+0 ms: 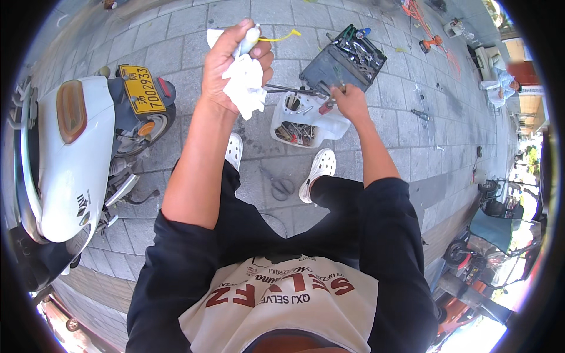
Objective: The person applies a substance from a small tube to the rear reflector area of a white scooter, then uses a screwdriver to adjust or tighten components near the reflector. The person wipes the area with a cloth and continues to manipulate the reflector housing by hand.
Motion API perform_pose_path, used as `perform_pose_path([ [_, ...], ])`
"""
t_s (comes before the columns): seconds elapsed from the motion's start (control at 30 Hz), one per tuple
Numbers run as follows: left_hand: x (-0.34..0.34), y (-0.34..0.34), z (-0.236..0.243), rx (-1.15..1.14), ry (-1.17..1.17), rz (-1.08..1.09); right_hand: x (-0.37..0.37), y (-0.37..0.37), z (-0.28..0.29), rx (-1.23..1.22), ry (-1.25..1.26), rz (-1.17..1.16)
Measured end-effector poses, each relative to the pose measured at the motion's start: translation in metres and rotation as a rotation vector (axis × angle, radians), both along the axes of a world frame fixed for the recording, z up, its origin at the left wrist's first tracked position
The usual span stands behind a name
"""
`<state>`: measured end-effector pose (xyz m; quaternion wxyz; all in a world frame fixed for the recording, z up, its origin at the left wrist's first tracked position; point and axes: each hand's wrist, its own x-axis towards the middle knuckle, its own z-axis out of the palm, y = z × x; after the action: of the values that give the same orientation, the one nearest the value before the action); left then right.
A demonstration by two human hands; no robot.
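From where I stand, the left hand [240, 66] is raised on the far side, left of the white plastic container [336, 126], its fingers curled snugly round a whitish tube [251, 40] and a crumpled white tissue [244, 85]. That double grip bothers me: squeeze too hard and the tube might ooze into the paper; slacken, and either could drop to the paving [256, 138]. The right hand [351, 103] bends over the container, just near of the dark toolbox [321, 67]; I can't tell whether its fingers hold anything. A knock there could tip the container and scatter its metal parts [296, 134]. Scissors [282, 187] lie near the white clogs [321, 167], where a careless step might catch them.
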<state>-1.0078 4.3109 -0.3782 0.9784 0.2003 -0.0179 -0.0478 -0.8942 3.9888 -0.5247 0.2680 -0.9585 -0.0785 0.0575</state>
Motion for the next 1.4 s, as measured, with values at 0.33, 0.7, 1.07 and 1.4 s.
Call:
perform_pose_path([
  [0.33, -0.004, -0.008, 0.003, 0.171, 0.115, 0.089, -0.037, 0.008, 0.012, 0.338, 0.115, -0.389],
  [0.7, -0.009, -0.006, 0.009, 0.302, 0.216, 0.278, -0.007, -0.009, 0.026, 0.843, 0.001, -0.420],
  [1.07, -0.011, -0.003, 0.014, 0.287, 0.146, 0.197, -0.082, 0.055, 0.269, 0.901, 0.049, 0.229],
  [1.4, -0.012, -0.003, 0.011, 0.380, 0.143, 0.210, -0.115, 0.078, 0.299, 0.467, -0.064, 0.368],
])
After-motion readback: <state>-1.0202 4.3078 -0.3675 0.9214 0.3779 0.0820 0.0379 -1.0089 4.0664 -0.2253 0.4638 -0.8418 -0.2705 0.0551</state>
